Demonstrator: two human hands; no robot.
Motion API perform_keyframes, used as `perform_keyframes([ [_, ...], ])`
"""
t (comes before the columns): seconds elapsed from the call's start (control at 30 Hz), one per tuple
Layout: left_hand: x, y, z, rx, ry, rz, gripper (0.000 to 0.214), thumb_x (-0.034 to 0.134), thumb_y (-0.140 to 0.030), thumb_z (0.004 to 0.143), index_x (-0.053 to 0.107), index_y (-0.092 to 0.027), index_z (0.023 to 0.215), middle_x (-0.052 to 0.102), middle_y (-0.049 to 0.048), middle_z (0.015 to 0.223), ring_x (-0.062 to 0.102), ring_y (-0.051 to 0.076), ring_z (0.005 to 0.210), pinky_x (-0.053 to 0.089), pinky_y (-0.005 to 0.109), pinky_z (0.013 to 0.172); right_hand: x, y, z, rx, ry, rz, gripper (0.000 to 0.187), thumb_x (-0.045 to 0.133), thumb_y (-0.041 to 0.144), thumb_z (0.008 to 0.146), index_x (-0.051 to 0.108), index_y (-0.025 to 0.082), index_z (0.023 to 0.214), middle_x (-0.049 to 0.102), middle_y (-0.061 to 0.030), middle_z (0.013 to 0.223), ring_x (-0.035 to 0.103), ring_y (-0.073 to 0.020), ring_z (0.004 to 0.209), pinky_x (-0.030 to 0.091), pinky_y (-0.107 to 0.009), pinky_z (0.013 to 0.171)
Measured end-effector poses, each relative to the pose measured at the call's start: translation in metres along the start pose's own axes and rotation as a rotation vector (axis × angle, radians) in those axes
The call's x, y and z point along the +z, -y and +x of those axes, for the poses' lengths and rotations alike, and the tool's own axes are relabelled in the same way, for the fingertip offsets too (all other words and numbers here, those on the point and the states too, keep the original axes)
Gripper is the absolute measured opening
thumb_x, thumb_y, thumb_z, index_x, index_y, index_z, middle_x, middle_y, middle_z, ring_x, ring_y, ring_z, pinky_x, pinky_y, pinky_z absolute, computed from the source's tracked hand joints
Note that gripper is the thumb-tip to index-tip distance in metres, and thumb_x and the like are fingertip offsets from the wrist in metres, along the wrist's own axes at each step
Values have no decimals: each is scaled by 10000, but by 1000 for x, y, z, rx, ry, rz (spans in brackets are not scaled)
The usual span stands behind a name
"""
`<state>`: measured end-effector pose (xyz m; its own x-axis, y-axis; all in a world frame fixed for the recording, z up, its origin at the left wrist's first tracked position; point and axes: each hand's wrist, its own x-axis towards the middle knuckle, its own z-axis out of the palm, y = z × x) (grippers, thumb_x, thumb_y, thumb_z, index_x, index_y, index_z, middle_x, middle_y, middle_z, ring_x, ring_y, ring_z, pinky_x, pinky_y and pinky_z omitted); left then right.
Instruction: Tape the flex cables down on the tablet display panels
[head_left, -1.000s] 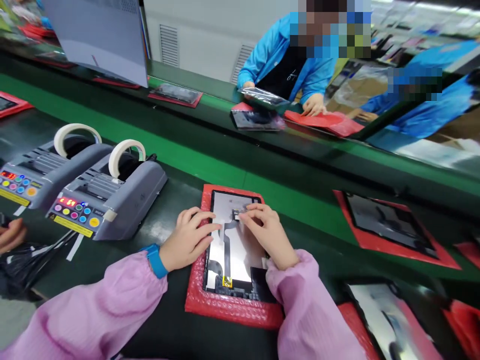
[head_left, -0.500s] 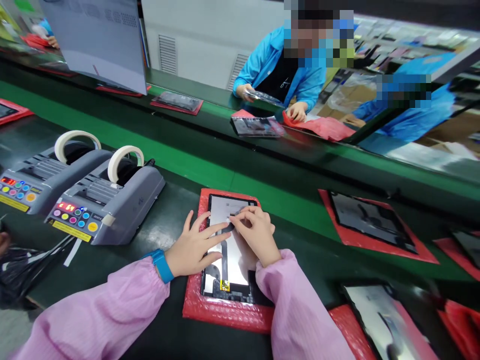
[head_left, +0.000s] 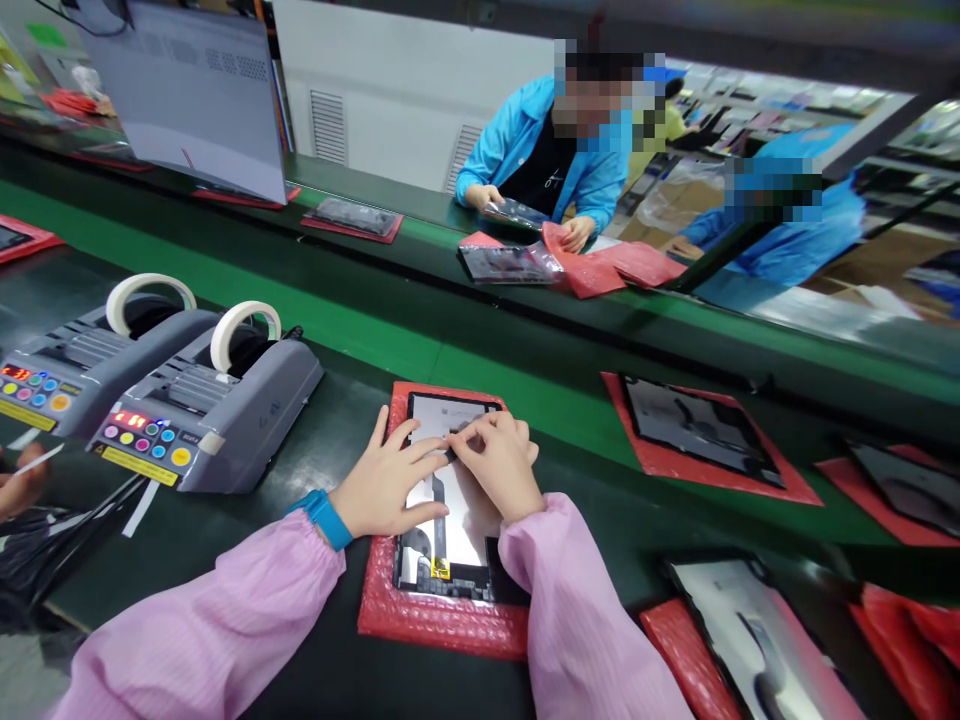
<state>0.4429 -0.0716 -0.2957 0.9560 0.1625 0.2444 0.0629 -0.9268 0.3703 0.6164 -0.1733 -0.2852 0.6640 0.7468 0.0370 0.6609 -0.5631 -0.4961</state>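
The panel (head_left: 450, 490) lies face down on a red pad (head_left: 442, 620) at the near middle of the table (head_left: 330, 440), under both hands. The left hand (head_left: 386, 480) lies spread flat, fingers wide, on the panel's left edge. The right hand (head_left: 499, 465) is pinched narrow on a small part near the panel's far end, where the flex (head_left: 437, 492) runs; what it grips is too small to tell. Since 1 second ago the left fingers have spread and slid onto the panel, and the right hand has moved left toward its middle, so the fine work at that spot looks under way rather than finished. To the left stand 2 tape dispensers (head_left: 202, 410), each carrying a white roll (head_left: 244, 330). To the right, more panels (head_left: 697, 430) lie on red pads. Across the far belt (head_left: 375, 335), a person in blue (head_left: 540, 160) handles a red pouch (head_left: 592, 265).
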Motion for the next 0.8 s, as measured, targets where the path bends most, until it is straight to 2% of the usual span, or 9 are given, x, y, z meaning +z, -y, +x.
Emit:
perform_keyframes([
  [0.17,1,1,0,-6,-24,4,545,486,-586,911,577,-241,1323,584,70,1369,389,359,1337,-41,675,1168,-1,-19,11,126,8,23,393,702,555,688,595,237,893,489,-97,1176,440,-316,1122,365,-483,929],
  [0.3,8,4,-6,-44,-35,-54,427,461,-426,960,541,-253,1342,512,65,1444,316,348,1403,55,678,1175,-14,-50,7,232,-18,234,433,641,474,747,529,215,1075,543,-127,1211,521,-283,1129,415,-454,972],
  [0.37,13,6,-9,-86,-87,-93,432,462,-365,963,509,-233,1372,403,101,1517,198,357,1465,175,637,1178,-26,-64,-8,313,83,336,463,554,548,821,515,188,1110,616,-131,1110,617,-251,981,493,-415,878],
  [0.43,17,7,-11,-110,-134,-121,463,476,-350,959,475,-208,1400,296,134,1564,83,370,1497,253,590,1171,-38,-70,-28,390,282,381,527,480,652,850,553,179,1071,667,-120,997,659,-242,848,537,-388,755],
  [0.5,19,7,-11,-101,-132,-131,476,475,-342,963,449,-201,1417,266,142,1572,46,375,1504,251,580,1178,-45,-68,-49,398,415,400,568,486,714,830,605,185,999,697,-105,943,670,-250,846,543,-377,745],
  [0.57,20,6,-11,-89,-110,-135,470,459,-334,971,434,-207,1423,286,133,1564,60,370,1505,223,584,1190,-47,-59,-65,381,431,474,567,536,718,807,640,184,965,717,-97,938,677,-257,885,540,-371,792],
  [0.63,20,6,-11,-91,-97,-145,469,451,-334,976,418,-212,1427,300,126,1560,67,360,1507,220,577,1195,-45,-45,-73,436,451,696,543,589,681,799,659,176,988,731,-101,971,690,-258,909,540,-368,832],
  [0.7,22,8,-11,-109,-116,-160,476,442,-332,981,385,-208,1437,285,130,1566,65,346,1509,238,562,1191,-41,-32,-71,489,485,948,505,661,602,788,659,175,1059,738,-97,1004,704,-250,901,549,-365,840],
  [0.8,27,17,-11,-167,-250,-141,471,421,-324,990,353,-198,1438,250,141,1567,22,337,1509,217,567,1188,-36,-19,-46,402,446,1102,500,738,485,753,639,181,1137,742,-79,995,711,-234,864,562,-355,812],
])
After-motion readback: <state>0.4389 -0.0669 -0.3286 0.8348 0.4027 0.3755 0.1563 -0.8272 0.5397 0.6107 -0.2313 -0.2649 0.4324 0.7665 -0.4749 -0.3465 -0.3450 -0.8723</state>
